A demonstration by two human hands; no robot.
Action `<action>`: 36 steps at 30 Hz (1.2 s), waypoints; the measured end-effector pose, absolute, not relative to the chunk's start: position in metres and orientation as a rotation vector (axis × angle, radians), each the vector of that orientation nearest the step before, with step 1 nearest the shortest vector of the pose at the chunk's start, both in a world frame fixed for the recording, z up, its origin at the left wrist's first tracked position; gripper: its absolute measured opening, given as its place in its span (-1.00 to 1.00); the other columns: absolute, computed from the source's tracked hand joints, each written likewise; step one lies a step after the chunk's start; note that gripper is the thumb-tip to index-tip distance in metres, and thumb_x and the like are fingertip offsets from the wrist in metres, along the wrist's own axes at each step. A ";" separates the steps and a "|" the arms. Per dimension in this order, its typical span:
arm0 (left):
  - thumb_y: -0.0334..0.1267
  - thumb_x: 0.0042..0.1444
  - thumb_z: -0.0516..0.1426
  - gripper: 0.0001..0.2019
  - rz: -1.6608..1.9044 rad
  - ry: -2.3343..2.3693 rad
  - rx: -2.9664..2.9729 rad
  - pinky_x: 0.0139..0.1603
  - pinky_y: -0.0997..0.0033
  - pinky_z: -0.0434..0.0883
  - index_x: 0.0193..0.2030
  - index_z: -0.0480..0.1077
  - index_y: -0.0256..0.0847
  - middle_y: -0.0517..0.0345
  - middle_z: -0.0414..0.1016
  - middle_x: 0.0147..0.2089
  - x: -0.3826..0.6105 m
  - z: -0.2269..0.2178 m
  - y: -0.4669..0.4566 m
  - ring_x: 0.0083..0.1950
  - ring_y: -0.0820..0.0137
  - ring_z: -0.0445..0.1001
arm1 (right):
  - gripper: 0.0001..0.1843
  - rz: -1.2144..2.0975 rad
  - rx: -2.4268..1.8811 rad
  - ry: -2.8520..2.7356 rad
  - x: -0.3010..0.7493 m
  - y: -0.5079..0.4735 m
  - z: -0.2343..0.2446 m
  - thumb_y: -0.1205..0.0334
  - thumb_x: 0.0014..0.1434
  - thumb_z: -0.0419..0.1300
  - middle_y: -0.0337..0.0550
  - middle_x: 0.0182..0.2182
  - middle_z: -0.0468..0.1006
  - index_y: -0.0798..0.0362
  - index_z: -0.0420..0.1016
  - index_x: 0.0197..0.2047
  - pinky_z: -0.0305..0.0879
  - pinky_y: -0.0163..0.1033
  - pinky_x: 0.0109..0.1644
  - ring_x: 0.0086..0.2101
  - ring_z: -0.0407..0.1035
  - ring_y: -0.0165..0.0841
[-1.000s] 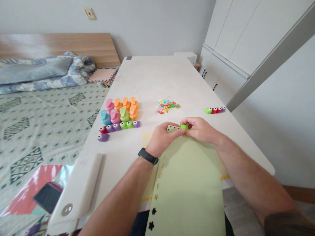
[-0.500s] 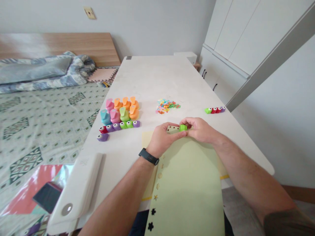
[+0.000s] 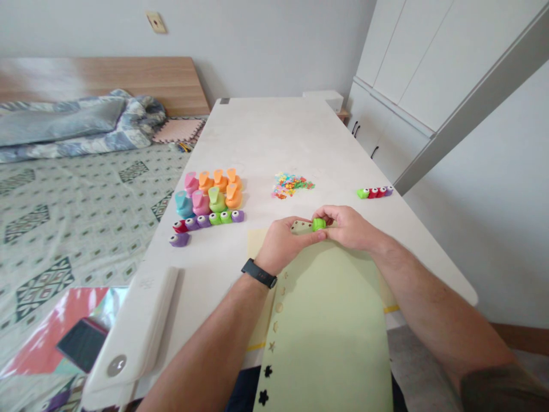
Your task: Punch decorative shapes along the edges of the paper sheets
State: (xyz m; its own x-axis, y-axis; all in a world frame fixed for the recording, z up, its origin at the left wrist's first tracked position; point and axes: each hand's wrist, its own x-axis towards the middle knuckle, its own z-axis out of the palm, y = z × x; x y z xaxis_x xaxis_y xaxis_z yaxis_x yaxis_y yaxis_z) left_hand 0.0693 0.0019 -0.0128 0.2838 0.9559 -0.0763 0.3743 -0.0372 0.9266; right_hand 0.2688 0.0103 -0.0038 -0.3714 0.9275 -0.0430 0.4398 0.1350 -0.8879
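A small green craft punch (image 3: 318,224) sits on the far edge of a pale green sheet of paper (image 3: 330,320). My right hand (image 3: 349,228) is closed around the punch from the right, its thumb at the near side. My left hand (image 3: 283,240) pinches the paper's far edge, its thumb reaching to the punch. Small punched shapes show along the far edge, left of the punch. Larger cut-outs, stars and flowers among them, run down the paper's left side. The paper's near end hangs over my lap.
Large colourful punches (image 3: 217,198) stand at the left, with small punches (image 3: 208,220) in a row before them. A pile of paper cut-outs (image 3: 291,184) lies mid-table. More small punches (image 3: 375,193) are at right. A white laminator-like machine (image 3: 137,332) stands near left.
Almost nothing differs. The paper and the green punch have shifted very slightly, and both hands keep their places.
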 end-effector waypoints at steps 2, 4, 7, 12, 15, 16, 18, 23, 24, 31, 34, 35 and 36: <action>0.22 -0.08 0.34 -0.45 0.755 1.240 1.581 -0.32 0.44 0.32 -0.10 0.62 -0.18 0.12 0.63 -0.25 0.069 -0.014 0.002 -0.29 0.37 0.46 | -0.74 1.174 -1.311 -1.893 0.268 0.010 -0.004 0.36 -0.02 0.25 -0.23 -0.36 0.54 0.08 0.52 -0.19 0.25 -0.28 -0.26 -0.34 0.36 -0.38; 0.23 -0.08 0.34 -0.45 0.742 1.238 1.582 -0.32 0.44 0.32 -0.11 0.62 -0.18 0.11 0.63 -0.25 0.069 -0.014 0.002 -0.27 0.35 0.48 | -0.75 1.171 -1.305 -1.899 0.268 0.010 -0.004 0.35 -0.02 0.25 -0.23 -0.36 0.54 0.08 0.52 -0.19 0.25 -0.28 -0.26 -0.34 0.37 -0.38; 0.24 -0.06 0.32 -0.45 0.731 1.231 1.610 -0.33 0.44 0.31 -0.13 0.62 -0.20 0.12 0.63 -0.26 0.068 -0.014 0.002 -0.27 0.35 0.47 | -0.75 1.177 -1.301 -1.894 0.268 0.010 -0.004 0.34 -0.01 0.26 -0.22 -0.36 0.54 0.08 0.52 -0.19 0.25 -0.28 -0.26 -0.35 0.36 -0.38; 0.25 -0.03 0.29 -0.44 0.708 1.257 1.680 -0.34 0.43 0.30 -0.12 0.63 -0.21 0.13 0.60 -0.31 0.068 -0.013 0.001 -0.32 0.36 0.44 | -0.75 1.193 -1.299 -1.890 0.268 0.010 -0.005 0.34 -0.01 0.26 -0.22 -0.35 0.55 0.08 0.53 -0.18 0.25 -0.29 -0.28 -0.35 0.37 -0.38; 0.26 -0.01 0.28 -0.45 0.721 1.258 1.723 -0.30 0.41 0.32 -0.11 0.63 -0.19 0.14 0.59 -0.31 0.068 -0.015 0.002 -0.32 0.37 0.43 | -0.75 1.203 -1.297 -1.882 0.268 0.011 -0.007 0.31 0.00 0.29 -0.22 -0.36 0.55 0.08 0.53 -0.18 0.25 -0.29 -0.29 -0.36 0.36 -0.38; 0.25 -0.01 0.28 -0.45 0.724 1.261 1.734 -0.29 0.41 0.32 -0.11 0.63 -0.19 0.15 0.59 -0.32 0.068 -0.015 0.002 -0.33 0.37 0.43 | -0.76 1.203 -1.298 -1.878 0.268 0.011 -0.008 0.31 0.00 0.30 -0.22 -0.37 0.55 0.08 0.53 -0.19 0.25 -0.29 -0.29 -0.36 0.36 -0.38; 0.24 0.00 0.28 -0.47 0.729 1.270 1.752 -0.27 0.40 0.33 -0.13 0.64 -0.18 0.16 0.58 -0.34 0.067 -0.017 0.003 -0.34 0.38 0.43 | -0.76 1.195 -1.304 -1.882 0.268 0.012 -0.010 0.30 0.00 0.30 -0.23 -0.37 0.55 0.08 0.53 -0.19 0.25 -0.29 -0.29 -0.37 0.36 -0.38; 0.25 -0.01 0.28 -0.47 0.740 1.273 1.730 -0.29 0.42 0.31 -0.14 0.63 -0.18 0.17 0.59 -0.32 0.067 -0.017 0.003 -0.33 0.38 0.44 | -0.76 1.214 -1.302 -1.861 0.267 0.012 -0.011 0.33 0.00 0.28 -0.23 -0.36 0.55 0.07 0.53 -0.19 0.27 -0.28 -0.28 -0.35 0.38 -0.37; 0.26 -0.01 0.28 -0.46 0.738 1.270 1.715 -0.31 0.42 0.31 -0.13 0.63 -0.19 0.16 0.59 -0.31 0.068 -0.017 0.004 -0.32 0.38 0.44 | -0.75 1.217 -1.292 -1.854 0.267 0.012 -0.010 0.34 0.00 0.28 -0.22 -0.35 0.56 0.08 0.53 -0.18 0.27 -0.28 -0.26 -0.34 0.38 -0.37; 0.27 -0.02 0.28 -0.39 0.719 1.255 1.668 -0.36 0.44 0.32 -0.02 0.58 -0.20 0.10 0.61 -0.26 0.067 -0.016 0.005 -0.32 0.36 0.47 | -0.71 1.168 -1.284 -1.884 0.272 0.016 -0.010 0.30 0.02 0.32 -0.20 -0.30 0.58 0.06 0.53 -0.13 0.30 -0.23 -0.16 -0.31 0.40 -0.34; 0.25 0.02 0.26 -0.39 0.735 1.265 1.656 -0.36 0.44 0.34 0.02 0.55 -0.21 0.09 0.60 -0.26 0.066 -0.016 0.006 -0.31 0.35 0.48 | -0.72 1.176 -1.281 -1.859 0.274 0.018 -0.012 0.22 0.09 0.32 -0.18 -0.29 0.58 0.06 0.53 -0.10 0.30 -0.22 -0.19 -0.33 0.39 -0.34; 0.24 0.04 0.25 -0.41 0.740 1.257 1.639 -0.36 0.44 0.34 0.01 0.54 -0.21 0.09 0.60 -0.26 0.066 -0.017 0.006 -0.30 0.35 0.48 | -0.71 1.182 -1.282 -1.841 0.275 0.018 -0.013 0.19 0.11 0.31 -0.18 -0.29 0.58 0.05 0.52 -0.09 0.30 -0.22 -0.20 -0.33 0.39 -0.33; 0.22 0.06 0.24 -0.44 0.744 1.244 1.616 -0.37 0.44 0.35 0.00 0.53 -0.21 0.09 0.61 -0.25 0.066 -0.017 0.006 -0.30 0.35 0.49 | -0.70 1.185 -1.288 -1.814 0.275 0.019 -0.013 0.16 0.12 0.31 -0.17 -0.28 0.57 0.05 0.52 -0.07 0.31 -0.22 -0.20 -0.33 0.39 -0.33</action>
State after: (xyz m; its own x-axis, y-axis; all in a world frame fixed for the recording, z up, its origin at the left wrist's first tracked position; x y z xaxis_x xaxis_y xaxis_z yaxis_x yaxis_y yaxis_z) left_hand 0.0658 0.0055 -0.0171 0.3025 0.9503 -0.0737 0.3850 -0.0511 0.9215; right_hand 0.2755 0.0189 -0.0133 -0.3396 0.9404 -0.0168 0.3933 0.1257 -0.9108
